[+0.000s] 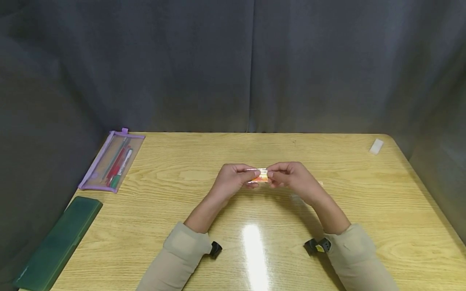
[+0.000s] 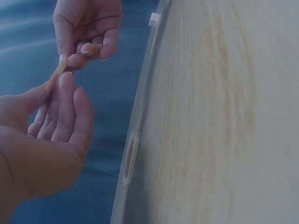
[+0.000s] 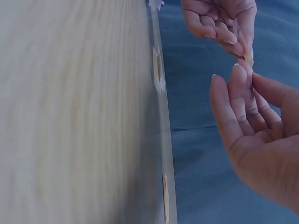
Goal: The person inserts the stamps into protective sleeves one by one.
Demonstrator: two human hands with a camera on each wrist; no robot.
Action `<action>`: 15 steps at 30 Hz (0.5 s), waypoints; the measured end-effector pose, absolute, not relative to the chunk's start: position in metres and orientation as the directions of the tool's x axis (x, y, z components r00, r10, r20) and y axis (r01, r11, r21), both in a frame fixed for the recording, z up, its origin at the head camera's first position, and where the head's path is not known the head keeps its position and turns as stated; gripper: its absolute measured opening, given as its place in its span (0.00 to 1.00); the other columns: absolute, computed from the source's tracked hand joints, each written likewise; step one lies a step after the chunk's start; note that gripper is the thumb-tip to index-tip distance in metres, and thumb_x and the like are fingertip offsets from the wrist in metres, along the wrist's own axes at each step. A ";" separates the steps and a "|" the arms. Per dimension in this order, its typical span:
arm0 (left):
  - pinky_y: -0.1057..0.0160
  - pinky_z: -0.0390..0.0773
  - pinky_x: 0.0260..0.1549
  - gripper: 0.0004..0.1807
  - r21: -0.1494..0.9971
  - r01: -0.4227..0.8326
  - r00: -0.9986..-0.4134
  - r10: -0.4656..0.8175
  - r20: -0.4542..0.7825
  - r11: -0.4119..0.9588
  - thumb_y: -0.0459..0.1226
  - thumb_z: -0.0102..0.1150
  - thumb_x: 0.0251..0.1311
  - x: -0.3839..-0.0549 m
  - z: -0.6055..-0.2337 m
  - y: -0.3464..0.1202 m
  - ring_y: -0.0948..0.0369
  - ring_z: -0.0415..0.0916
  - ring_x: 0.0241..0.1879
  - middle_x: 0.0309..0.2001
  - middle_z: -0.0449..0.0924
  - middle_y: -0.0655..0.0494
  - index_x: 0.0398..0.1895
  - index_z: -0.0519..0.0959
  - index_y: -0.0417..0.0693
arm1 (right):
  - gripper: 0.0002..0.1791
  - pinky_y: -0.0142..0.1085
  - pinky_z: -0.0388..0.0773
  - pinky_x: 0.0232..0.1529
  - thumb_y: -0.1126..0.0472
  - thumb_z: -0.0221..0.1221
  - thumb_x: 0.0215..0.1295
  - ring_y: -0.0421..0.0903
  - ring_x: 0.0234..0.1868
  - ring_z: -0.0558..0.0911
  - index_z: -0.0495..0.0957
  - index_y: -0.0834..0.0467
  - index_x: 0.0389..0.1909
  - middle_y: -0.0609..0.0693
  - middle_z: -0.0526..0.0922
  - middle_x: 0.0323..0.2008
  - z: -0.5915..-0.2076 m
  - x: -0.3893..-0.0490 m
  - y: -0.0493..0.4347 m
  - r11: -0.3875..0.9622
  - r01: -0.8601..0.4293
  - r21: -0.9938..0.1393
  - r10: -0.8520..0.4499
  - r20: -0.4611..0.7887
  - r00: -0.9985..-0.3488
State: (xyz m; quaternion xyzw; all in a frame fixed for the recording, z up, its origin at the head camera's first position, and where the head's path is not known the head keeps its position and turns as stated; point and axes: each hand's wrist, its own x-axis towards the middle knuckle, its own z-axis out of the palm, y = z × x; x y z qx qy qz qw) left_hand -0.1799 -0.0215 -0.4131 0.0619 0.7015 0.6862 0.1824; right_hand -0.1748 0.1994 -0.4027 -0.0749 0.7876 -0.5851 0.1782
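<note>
Above the middle of the table, a small flat shiny packet (image 1: 263, 174) with orange, yellow and white on it is held between both hands. My left hand (image 1: 233, 180) pinches its left end, thumb lying on the front face. The right hand (image 1: 294, 180) pinches the right end between thumb and fingertips. In the left wrist view the packet (image 2: 56, 77) appears edge-on as a thin strip. The right wrist view shows its edge (image 3: 249, 58) at the fingertips, with much of it hidden by the hands.
A purple-edged mesh pencil case (image 1: 117, 161) with pens lies at the left, above a long dark green case (image 1: 60, 244). A white eraser (image 1: 376, 146) sits at the far right corner. Dark curtains (image 1: 182, 68) hang behind the wooden table (image 1: 364, 194).
</note>
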 end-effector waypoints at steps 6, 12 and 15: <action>0.57 0.89 0.42 0.12 0.986 -0.160 -0.931 0.326 -0.165 0.044 0.40 0.66 0.66 -0.180 -0.414 -0.021 0.58 0.89 0.33 0.42 0.89 0.47 0.44 0.88 0.40 | 0.15 0.44 0.87 0.48 0.60 0.56 0.75 0.48 0.38 0.88 0.80 0.67 0.53 0.50 0.88 0.36 -0.403 -0.174 0.197 0.291 0.109 -0.951 -0.302 -0.199 -0.932; 0.56 0.89 0.42 0.12 0.987 -0.158 -0.932 0.325 -0.157 0.025 0.39 0.66 0.67 -0.179 -0.414 -0.021 0.61 0.89 0.31 0.44 0.88 0.45 0.44 0.88 0.39 | 0.15 0.47 0.87 0.50 0.61 0.56 0.74 0.51 0.40 0.88 0.80 0.68 0.52 0.53 0.87 0.35 -0.404 -0.173 0.195 0.274 0.109 -0.956 -0.303 -0.193 -0.933; 0.55 0.89 0.42 0.12 0.987 -0.156 -0.933 0.324 -0.157 0.027 0.39 0.66 0.67 -0.179 -0.413 -0.021 0.61 0.89 0.31 0.44 0.88 0.45 0.43 0.88 0.40 | 0.15 0.47 0.87 0.50 0.61 0.56 0.74 0.46 0.38 0.88 0.79 0.68 0.51 0.49 0.87 0.34 -0.404 -0.173 0.194 0.259 0.109 -0.960 -0.305 -0.188 -0.934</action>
